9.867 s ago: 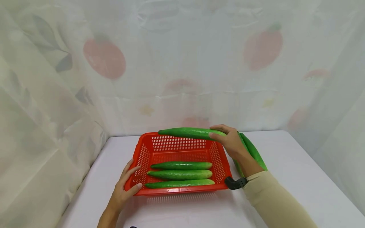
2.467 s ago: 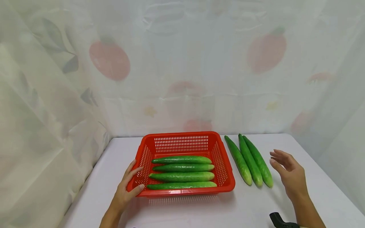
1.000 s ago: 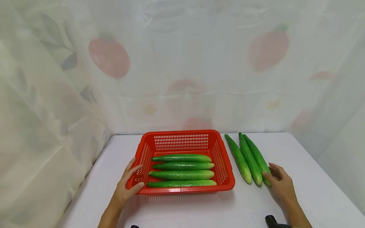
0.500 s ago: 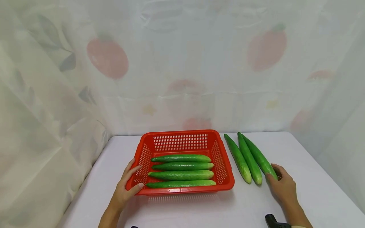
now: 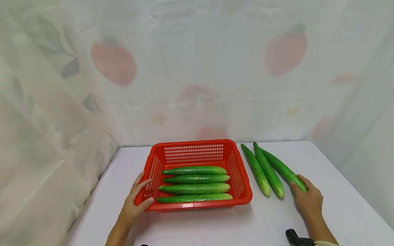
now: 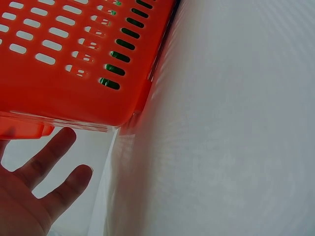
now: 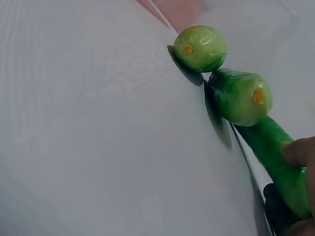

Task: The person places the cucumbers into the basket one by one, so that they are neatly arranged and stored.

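My right hand (image 5: pixel 309 198) grips the pale near end of the rightmost cucumber (image 5: pixel 284 169), thumb on one side and fingers on the other. In the right wrist view, the held cucumber (image 7: pixel 270 147) slants away behind two blunt cucumber ends. Those two loose cucumbers, the left one (image 5: pixel 257 171) and the middle one (image 5: pixel 269 171), lie on the table left of it. My left hand (image 5: pixel 132 205) rests on the left side of the red basket (image 5: pixel 200 205), fingers spread over its rim. Several cucumbers (image 5: pixel 195 189) lie crosswise in the basket. Two straight fingers (image 6: pixel 66 189) show below the rim in the left wrist view.
A white-covered table (image 5: pixel 215 229) carries everything. A pale curtain (image 5: pixel 197 68) with fruit prints stands behind it, and more sheeting hangs at both sides. A black wrist strap (image 5: pixel 298 238) sits at my right wrist.
Since the oldest frame, one more cucumber has come to lie in the basket. Lately my right hand has taken hold of the rightmost cucumber and swung its near end rightward. My left hand stays put.
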Demonstrator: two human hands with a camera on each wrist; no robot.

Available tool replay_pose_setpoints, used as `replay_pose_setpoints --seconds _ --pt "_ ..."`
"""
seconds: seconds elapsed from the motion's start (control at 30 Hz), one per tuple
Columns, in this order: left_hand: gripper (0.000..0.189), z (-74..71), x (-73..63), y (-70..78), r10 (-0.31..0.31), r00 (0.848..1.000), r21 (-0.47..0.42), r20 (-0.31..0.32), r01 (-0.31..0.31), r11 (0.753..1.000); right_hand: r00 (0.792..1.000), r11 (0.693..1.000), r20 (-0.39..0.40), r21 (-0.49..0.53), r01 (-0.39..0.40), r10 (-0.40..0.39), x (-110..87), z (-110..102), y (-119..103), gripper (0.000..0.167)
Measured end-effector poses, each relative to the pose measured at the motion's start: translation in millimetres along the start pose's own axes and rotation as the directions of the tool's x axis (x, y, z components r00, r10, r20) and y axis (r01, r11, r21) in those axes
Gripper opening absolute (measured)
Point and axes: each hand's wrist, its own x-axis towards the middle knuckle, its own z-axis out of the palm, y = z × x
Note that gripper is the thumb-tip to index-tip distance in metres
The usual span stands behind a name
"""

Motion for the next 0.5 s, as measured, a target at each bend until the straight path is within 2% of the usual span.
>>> replay_pose_setpoints --seconds 0.13,0.27,0.5 --pt "0.053 -0.2 0.6 -1.3 -0.007 1.0 0.006 0.013 0.007 1.0 0.993 0.99 -0.017 0.085 -0.116 0.118 -0.6 -5 1 0.053" --pt "0.053 -0.8 0.8 -3.6 -0.026 0.999 0.018 0.023 0.026 1.0 0.981 0.969 -0.031 0.164 -0.186 0.194 0.5 -8 3 0.054" --pt "0.054 -2.0 -1.1 -4.4 -0.041 0.999 0.027 0.018 0.04 0.999 0.967 0.939 -0.062 0.261 -0.223 0.247 1.8 -12 0 0.052"
